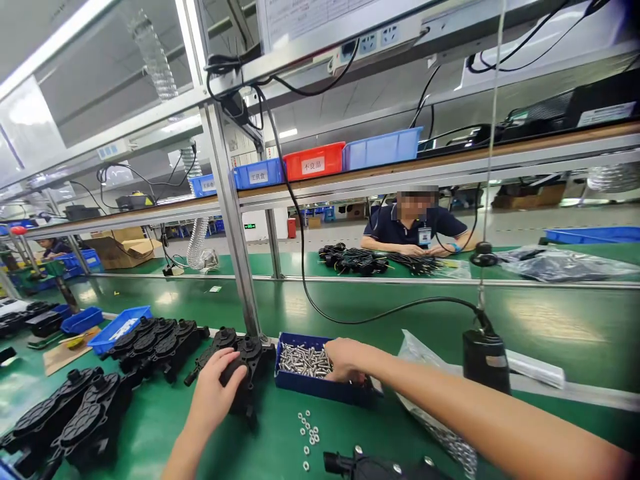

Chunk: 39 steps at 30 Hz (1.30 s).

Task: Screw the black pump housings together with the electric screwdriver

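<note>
My left hand (219, 385) lies by a black plastic housing (250, 357), its thumb and fingers spread apart; whether it touches the part I cannot tell. Into a dark blue box (320, 388) of silver screws (304, 361) reaches my right hand (346, 360). Its fingers curl down at the right part of the screws, and their tips are hidden. Small metal nuts (313, 437) are scattered on the green bench in front of the box. Nearest to me, another black housing (385, 468) with screw heads on it is cut off by the lower edge.
More black housings (90, 413) stand at left, near a blue tray (123, 330). A corded black tool (485, 360) hangs at right beside a clear bag (440, 427) of metal pieces. A metal post (233, 220) rises behind the box. Across the bench sits a person (415, 223).
</note>
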### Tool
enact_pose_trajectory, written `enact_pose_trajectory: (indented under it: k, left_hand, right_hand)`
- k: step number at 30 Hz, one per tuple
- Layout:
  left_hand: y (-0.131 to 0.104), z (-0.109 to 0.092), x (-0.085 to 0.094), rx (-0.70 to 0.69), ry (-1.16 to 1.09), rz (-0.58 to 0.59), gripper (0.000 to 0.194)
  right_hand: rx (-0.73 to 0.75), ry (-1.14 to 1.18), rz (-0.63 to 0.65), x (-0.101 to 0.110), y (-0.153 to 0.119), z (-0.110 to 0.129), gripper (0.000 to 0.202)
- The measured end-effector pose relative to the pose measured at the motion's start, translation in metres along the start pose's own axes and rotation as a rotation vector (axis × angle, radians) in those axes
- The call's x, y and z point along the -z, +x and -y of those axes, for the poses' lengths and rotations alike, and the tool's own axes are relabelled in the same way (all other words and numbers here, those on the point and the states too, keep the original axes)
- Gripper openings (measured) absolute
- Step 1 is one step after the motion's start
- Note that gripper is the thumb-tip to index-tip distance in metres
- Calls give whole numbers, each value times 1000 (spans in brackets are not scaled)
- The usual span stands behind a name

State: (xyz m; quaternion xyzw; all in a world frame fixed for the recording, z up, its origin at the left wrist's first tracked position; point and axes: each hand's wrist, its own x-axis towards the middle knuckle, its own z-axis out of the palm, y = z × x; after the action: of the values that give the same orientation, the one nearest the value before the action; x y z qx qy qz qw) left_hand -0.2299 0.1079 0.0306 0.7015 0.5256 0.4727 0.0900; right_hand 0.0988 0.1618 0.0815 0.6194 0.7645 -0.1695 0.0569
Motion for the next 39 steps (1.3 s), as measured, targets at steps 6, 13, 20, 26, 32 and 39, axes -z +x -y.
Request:
enact_pose_trajectory:
  k: [6, 13, 20, 26, 32, 39]
  left_hand:
    - [-9, -13, -9, 48, 26, 75, 33]
    - [-15, -24, 5, 90, 76, 179, 17]
    - [-11, -44, 16, 78, -138, 277, 28]
    - [18, -71, -19, 308, -721, 365, 80]
    - [14, -65, -31, 420, -872, 341, 90]
    - [23, -21, 5, 349, -640, 219, 77]
  right_hand:
    - [53, 84, 46, -4, 4, -4, 25]
    - [92, 295, -50, 1, 6, -11, 14]
    - [205, 619, -72, 37, 7, -15, 17]
    - [432, 988, 81, 38, 8, 19, 37]
    - [559, 1114, 80, 22, 16, 72, 40]
    - [564, 1015, 146, 32, 18, 93, 30]
